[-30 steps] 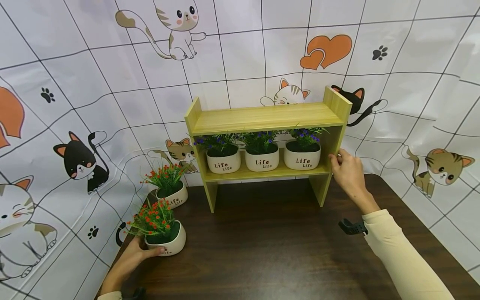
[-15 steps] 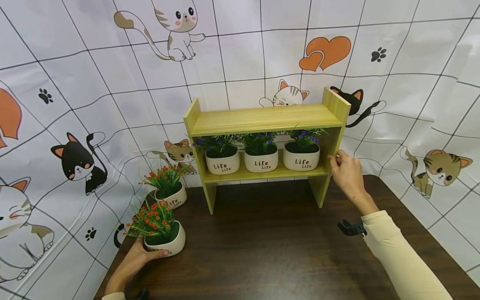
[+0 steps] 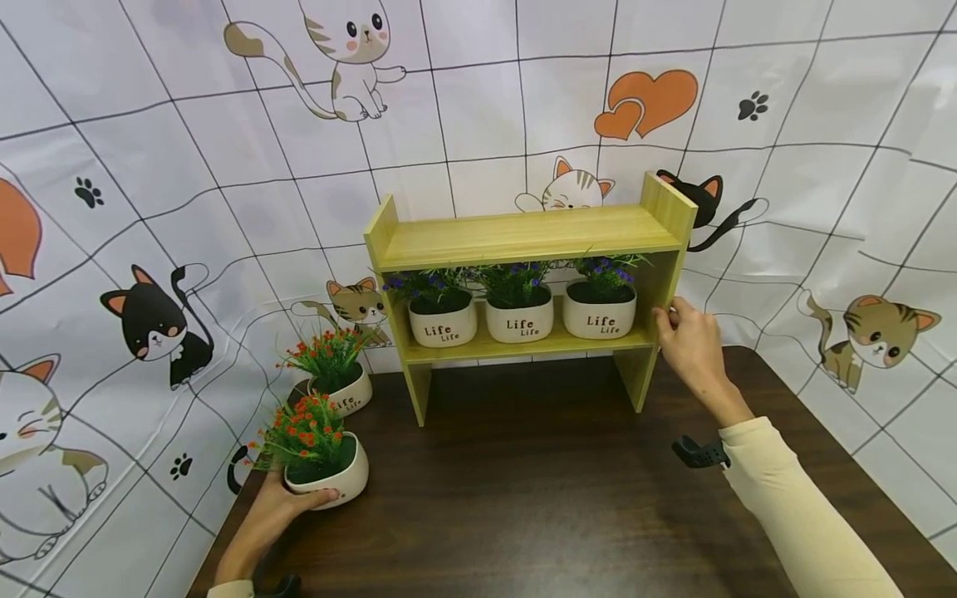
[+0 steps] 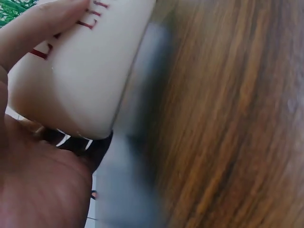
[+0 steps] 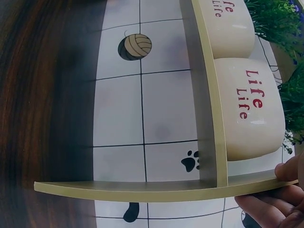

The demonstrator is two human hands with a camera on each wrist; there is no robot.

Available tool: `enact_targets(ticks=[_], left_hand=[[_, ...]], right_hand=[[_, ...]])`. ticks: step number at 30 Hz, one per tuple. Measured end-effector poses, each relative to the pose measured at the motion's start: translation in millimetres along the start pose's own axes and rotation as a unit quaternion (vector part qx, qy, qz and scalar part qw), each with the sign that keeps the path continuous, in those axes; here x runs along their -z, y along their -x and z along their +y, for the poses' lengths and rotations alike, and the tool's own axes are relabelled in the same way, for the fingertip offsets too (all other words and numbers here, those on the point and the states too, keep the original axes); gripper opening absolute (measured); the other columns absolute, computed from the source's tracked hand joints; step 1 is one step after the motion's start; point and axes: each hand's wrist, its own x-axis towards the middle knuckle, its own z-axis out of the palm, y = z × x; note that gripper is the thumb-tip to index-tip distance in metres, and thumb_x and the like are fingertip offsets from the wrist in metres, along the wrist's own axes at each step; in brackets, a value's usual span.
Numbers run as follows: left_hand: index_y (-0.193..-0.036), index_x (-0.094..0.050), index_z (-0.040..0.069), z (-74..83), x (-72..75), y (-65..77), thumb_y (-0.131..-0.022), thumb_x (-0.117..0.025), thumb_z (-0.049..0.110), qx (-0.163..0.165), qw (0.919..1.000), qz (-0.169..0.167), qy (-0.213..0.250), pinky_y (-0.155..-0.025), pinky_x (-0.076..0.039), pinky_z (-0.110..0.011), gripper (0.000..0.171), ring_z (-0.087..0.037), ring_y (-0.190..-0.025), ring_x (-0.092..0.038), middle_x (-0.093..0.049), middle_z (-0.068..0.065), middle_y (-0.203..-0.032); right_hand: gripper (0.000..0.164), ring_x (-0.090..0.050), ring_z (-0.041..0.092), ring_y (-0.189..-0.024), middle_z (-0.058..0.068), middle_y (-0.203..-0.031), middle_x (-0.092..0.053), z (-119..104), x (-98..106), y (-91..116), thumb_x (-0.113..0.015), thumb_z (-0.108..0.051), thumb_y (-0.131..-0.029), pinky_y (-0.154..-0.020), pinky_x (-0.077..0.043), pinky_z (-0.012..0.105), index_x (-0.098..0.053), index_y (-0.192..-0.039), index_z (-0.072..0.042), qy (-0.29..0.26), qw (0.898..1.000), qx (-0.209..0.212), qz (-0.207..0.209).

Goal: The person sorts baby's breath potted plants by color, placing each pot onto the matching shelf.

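Note:
In the head view my left hand (image 3: 272, 508) grips a white flowerpot (image 3: 345, 482) of artificial orange-red flowers at the table's left side. Its thumb lies across the pot's front, partly over the "Life" lettering; the left wrist view shows the other fingers round the pot's end. The pot's lower edge (image 4: 126, 85) is close over the table there. My right hand (image 3: 691, 347) pinches the right side panel of a light wooden shelf (image 3: 523, 235), thumb on the inner side and fingers outside. Three white pots (image 3: 520, 322) with blue-purple flowers stand in a row on its lower board.
A second pot of orange-red flowers (image 3: 351, 397) stands just behind the held one, by the wall. The shelf stands at the back of the dark brown table (image 3: 523, 490). A white tiled wall sheet with cartoon cats (image 3: 478, 108) surrounds the table.
The left hand's pot has shifted very slightly up and left in view, and its flowers now lean a little differently. The right hand keeps its hold on the shelf panel.

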Motion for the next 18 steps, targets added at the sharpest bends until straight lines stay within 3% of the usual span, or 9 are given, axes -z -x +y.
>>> enact_targets(ticks=[4,6,13,18], left_hand=[[-0.168,-0.008,-0.005,6.4,0.0,1.7,-0.088,-0.085,0.051,0.013,0.9997,0.007,-0.021,-0.125,-0.029,-0.068,0.124,-0.049,-0.151,-0.040,-0.033,-0.034,-0.166],[-0.168,-0.012,-0.003,10.0,-0.6,3.0,-0.088,-0.085,0.052,0.007,0.9997,0.014,-0.019,-0.125,-0.032,-0.067,0.121,-0.048,-0.150,-0.042,-0.036,-0.033,-0.164],[-0.162,-0.032,0.000,28.3,-3.1,9.1,-0.090,-0.086,0.046,-0.039,0.9981,0.045,-0.019,-0.116,-0.043,-0.059,0.102,-0.039,-0.139,-0.054,-0.052,-0.027,-0.154],[-0.160,-0.037,0.002,47.0,-6.0,14.1,-0.088,-0.088,0.043,-0.067,0.9955,0.061,-0.026,-0.115,-0.043,-0.060,0.098,-0.038,-0.137,-0.055,-0.057,-0.026,-0.150]], right_hand=[[0.020,-0.070,0.043,-0.061,0.031,-0.087,-0.076,-1,0,-1,-0.064,-0.005,-0.104,-0.055,-0.050,0.046,-0.071,-0.103,0.014,0.002,1.000,0.007,0.006],[0.020,-0.068,0.041,-0.059,0.031,-0.085,-0.076,-1,0,-1,-0.065,-0.005,-0.104,-0.054,-0.048,0.044,-0.071,-0.102,0.014,0.003,1.000,0.010,0.007],[0.021,-0.073,0.050,-0.070,0.032,-0.091,-0.076,-1,-1,0,-0.065,-0.005,-0.104,-0.064,-0.055,0.063,-0.071,-0.106,0.014,-0.003,1.000,0.006,0.007],[0.022,-0.074,0.053,-0.075,0.033,-0.093,-0.076,0,-1,0,-0.064,-0.006,-0.104,-0.066,-0.056,0.065,-0.070,-0.107,0.015,-0.003,1.000,0.002,0.005]])
